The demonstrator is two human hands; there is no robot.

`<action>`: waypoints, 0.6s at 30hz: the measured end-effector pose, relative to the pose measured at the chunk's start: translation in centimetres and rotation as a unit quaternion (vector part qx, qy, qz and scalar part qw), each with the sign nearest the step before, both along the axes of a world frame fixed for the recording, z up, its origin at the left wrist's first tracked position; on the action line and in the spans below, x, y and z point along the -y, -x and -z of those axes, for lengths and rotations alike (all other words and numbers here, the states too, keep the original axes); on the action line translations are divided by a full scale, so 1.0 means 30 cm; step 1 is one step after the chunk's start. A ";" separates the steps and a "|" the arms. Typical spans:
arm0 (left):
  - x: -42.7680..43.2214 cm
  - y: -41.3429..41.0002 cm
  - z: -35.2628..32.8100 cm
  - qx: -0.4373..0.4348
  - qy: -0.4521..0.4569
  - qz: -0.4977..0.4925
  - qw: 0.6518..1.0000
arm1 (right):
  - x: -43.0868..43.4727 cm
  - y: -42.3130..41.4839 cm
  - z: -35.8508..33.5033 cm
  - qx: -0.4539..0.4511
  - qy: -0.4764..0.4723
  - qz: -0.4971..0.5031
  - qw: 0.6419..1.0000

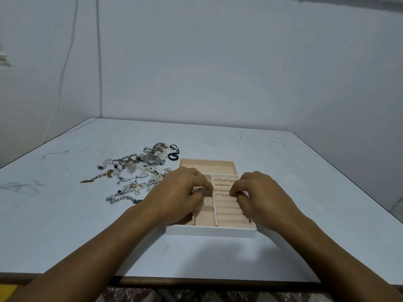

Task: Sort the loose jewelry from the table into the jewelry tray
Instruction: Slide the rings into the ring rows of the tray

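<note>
Ring (226,194) held over tray (210,233), near centre of table (283,171).
Right hand (259,199) pinching it at the ring rolls (229,211), likely to seat it upright beside rings (221,180) already slotted; left hand (181,192) curled at the divider (214,205), contents impossible to tell; loose jewelry (133,175) heaped just left.

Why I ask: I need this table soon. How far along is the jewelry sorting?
Early. Done: a few rings sit in the tray's ring rolls. In hand: the right hand pinches another ring there; the left hand hovers beside it. Left: the pile of chains with the watch, lying on the table.
</note>
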State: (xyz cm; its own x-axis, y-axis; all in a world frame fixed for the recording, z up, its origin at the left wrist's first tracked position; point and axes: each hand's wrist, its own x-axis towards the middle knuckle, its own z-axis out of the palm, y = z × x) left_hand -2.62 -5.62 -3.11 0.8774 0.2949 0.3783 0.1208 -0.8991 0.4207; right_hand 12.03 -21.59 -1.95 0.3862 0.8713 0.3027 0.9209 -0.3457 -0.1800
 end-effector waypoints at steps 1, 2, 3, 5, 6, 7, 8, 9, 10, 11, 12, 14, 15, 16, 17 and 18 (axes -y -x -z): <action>0.001 -0.003 0.000 0.003 0.000 0.000 1.000 | 0.002 -0.002 0.001 -0.002 -0.003 0.000 1.000; 0.002 -0.007 0.001 0.004 0.000 0.000 1.000 | 0.004 -0.002 0.001 -0.001 -0.003 0.000 1.000; 0.003 -0.011 0.001 0.005 0.000 0.002 1.000 | 0.004 -0.001 0.001 0.002 -0.003 -0.002 1.000; 0.007 -0.019 0.002 0.009 0.001 0.005 1.000 | 0.004 0.001 0.003 0.009 -0.001 -0.004 1.000; 0.009 -0.022 0.002 0.011 0.002 0.007 1.000 | 0.004 0.001 0.004 0.013 -0.001 -0.006 1.000; 0.010 -0.026 0.002 0.012 0.004 0.009 1.000 | 0.003 0.000 0.005 0.018 -0.003 -0.008 1.000; 0.013 -0.029 0.001 0.010 0.005 0.011 1.000 | 0.003 -0.002 0.008 0.021 -0.005 -0.010 1.000; 0.015 -0.033 0.000 0.008 0.004 0.013 1.000 | 0.003 -0.006 0.012 0.022 -0.007 -0.012 1.000; 0.018 -0.037 -0.001 0.008 0.002 0.014 1.000 | 0.004 -0.010 0.016 0.023 -0.008 -0.014 1.000; 0.022 -0.041 -0.003 0.007 0.000 0.015 1.000 | 0.005 -0.015 0.020 0.021 -0.011 -0.015 1.000; 0.028 -0.045 -0.007 0.005 0.000 0.015 1.000 | 0.006 -0.021 0.022 0.013 -0.020 -0.015 1.000; 0.042 -0.060 -0.014 0.001 -0.001 0.016 1.000 | 0.012 -0.039 0.022 -0.022 -0.058 -0.017 0.998; 0.050 -0.070 -0.018 0.001 -0.006 0.018 1.000 | 0.017 -0.051 0.018 -0.043 -0.079 -0.014 0.996; 0.060 -0.081 -0.022 0.003 -0.012 0.020 1.000 | 0.023 -0.064 0.013 -0.064 -0.098 -0.006 0.993; 0.069 -0.094 -0.026 0.007 -0.017 0.023 1.000 | 0.032 -0.080 0.006 -0.086 -0.115 0.005 0.990; 0.080 -0.110 -0.029 0.013 -0.023 0.026 0.999 | 0.042 -0.097 -0.002 -0.108 -0.130 0.019 0.985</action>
State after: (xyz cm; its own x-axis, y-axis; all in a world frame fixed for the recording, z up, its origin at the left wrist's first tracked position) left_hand 0.67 -8.03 -2.24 0.8811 0.2307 0.4129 0.0625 -0.9221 0.3819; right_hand 14.94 -22.86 -1.91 0.4975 0.7584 0.4210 0.8383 -0.2958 -0.4579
